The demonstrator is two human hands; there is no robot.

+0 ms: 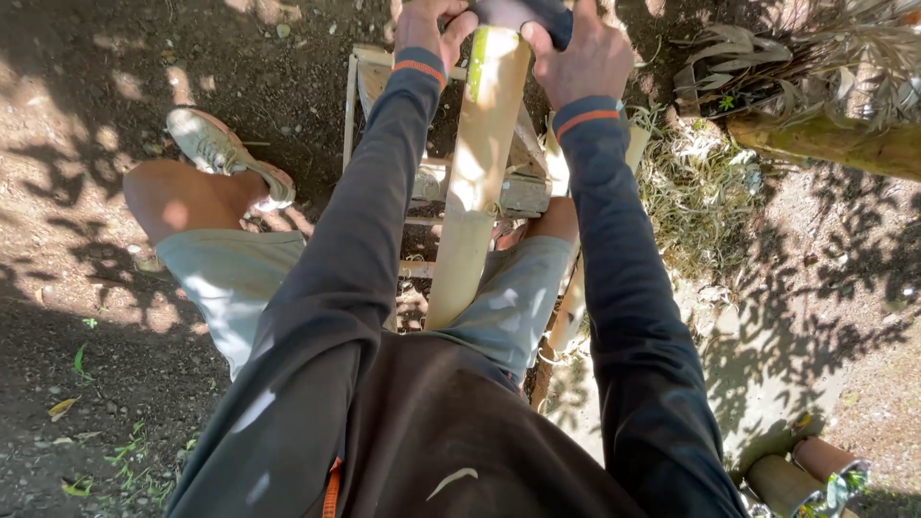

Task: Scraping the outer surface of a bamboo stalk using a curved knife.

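Sat astride a low wooden bench [523, 192] on bare shaded dirt, one pale shoe [225, 153] out to the side. Both hands wrapped shut round a dark tool [523, 14] – left hand [432, 24] on one end, right hand [585, 58] on the other – set across a pale bamboo slat [475, 182] propped up from between the knees, apparently braced for scraping; shavings [700, 192] heaped just beside

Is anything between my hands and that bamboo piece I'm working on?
Only the dark tool. The left hand and right hand grip it by its ends, and it lies across the top of the bamboo slat. Neither hand visibly touches the slat.
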